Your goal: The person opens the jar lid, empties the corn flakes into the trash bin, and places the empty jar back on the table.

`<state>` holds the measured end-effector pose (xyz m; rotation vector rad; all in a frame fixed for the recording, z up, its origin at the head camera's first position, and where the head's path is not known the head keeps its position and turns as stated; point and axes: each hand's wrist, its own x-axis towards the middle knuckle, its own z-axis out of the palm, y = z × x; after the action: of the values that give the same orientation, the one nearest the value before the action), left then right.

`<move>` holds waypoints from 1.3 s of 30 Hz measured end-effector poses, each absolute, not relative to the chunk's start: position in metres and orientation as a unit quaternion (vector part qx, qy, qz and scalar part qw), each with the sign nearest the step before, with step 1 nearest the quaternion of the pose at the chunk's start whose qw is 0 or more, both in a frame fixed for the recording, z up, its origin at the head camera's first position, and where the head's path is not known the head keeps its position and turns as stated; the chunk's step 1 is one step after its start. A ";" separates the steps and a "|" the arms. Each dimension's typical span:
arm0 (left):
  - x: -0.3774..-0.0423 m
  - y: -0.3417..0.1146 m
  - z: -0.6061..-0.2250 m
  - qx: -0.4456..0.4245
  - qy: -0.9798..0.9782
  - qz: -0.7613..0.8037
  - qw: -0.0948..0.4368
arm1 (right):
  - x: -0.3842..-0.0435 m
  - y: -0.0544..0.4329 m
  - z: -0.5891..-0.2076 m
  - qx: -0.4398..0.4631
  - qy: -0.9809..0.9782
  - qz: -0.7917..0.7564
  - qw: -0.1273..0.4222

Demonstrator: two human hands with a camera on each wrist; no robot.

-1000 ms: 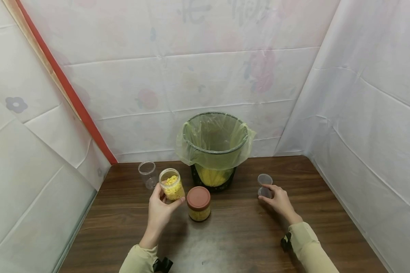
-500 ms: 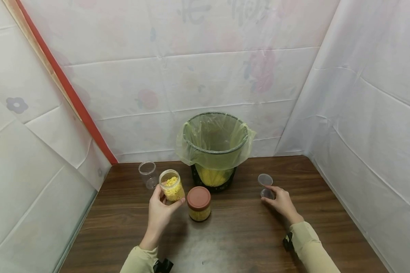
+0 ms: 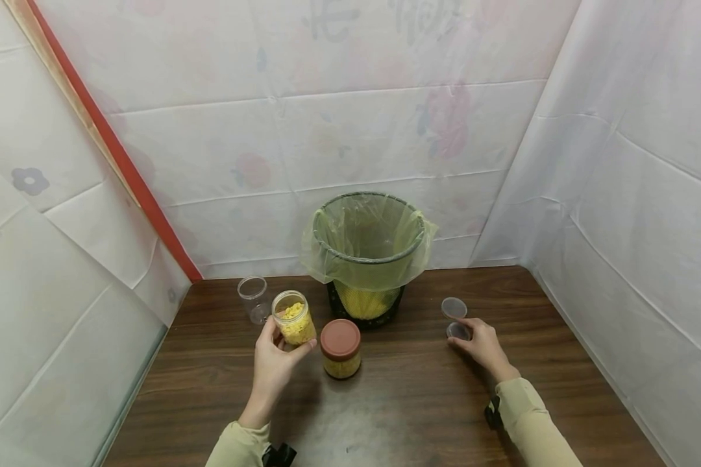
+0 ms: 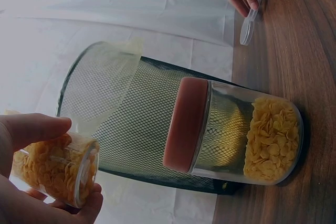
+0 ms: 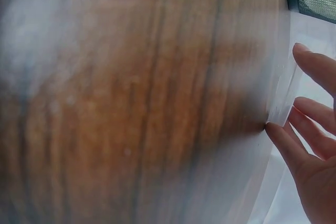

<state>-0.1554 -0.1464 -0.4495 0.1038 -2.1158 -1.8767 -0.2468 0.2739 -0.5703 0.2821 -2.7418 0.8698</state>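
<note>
My left hand (image 3: 274,363) grips a small clear jar (image 3: 296,327) of yellow cornflakes, uncapped and slightly tilted; in the left wrist view the jar (image 4: 52,169) sits between thumb and fingers. Just right of it stands a larger jar (image 3: 341,353) with a reddish-brown lid (image 4: 185,124), partly filled with cornflakes. My right hand (image 3: 483,347) has thumb and index finger at the edges of the nearer of two small clear lids (image 3: 458,331). The other clear lid (image 3: 454,307) lies just beyond it. In the right wrist view, the right hand (image 5: 315,166) is low at the tabletop.
A mesh wastebasket (image 3: 363,311) lined with a yellow-green bag stands at the back, behind the lidded jar. An empty clear jar (image 3: 254,301) stands at the back left. White patterned sheets (image 3: 339,143) enclose the brown wooden table (image 3: 409,415).
My right hand has shifted slightly right, and the nearer clear lid has slid right with it. The left hand keeps the jar of cornflakes nearly still.
</note>
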 end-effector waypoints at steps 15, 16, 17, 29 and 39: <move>-0.156 -0.147 -0.450 0.037 -0.740 -0.654 0.151 | -0.249 0.275 -0.575 0.112 -0.941 0.285 0.145; -0.156 -0.147 -0.450 0.037 -0.740 -0.654 0.152 | -0.250 0.275 -0.575 0.110 -0.941 0.285 0.144; -0.156 -0.148 -0.450 0.038 -0.740 -0.653 0.153 | -0.250 0.275 -0.575 0.110 -0.941 0.284 0.145; -0.155 -0.147 -0.450 0.039 -0.735 -0.658 0.155 | -0.251 0.275 -0.575 0.096 -0.944 0.282 0.139; -0.156 -0.148 -0.450 0.038 -0.736 -0.657 0.159 | -0.250 0.278 -0.574 0.099 -0.945 0.280 0.136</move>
<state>-0.1564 -0.1480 -0.4504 0.1082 -2.1037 -1.8768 -0.2504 0.2776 -0.5741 0.2854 -2.7382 0.8096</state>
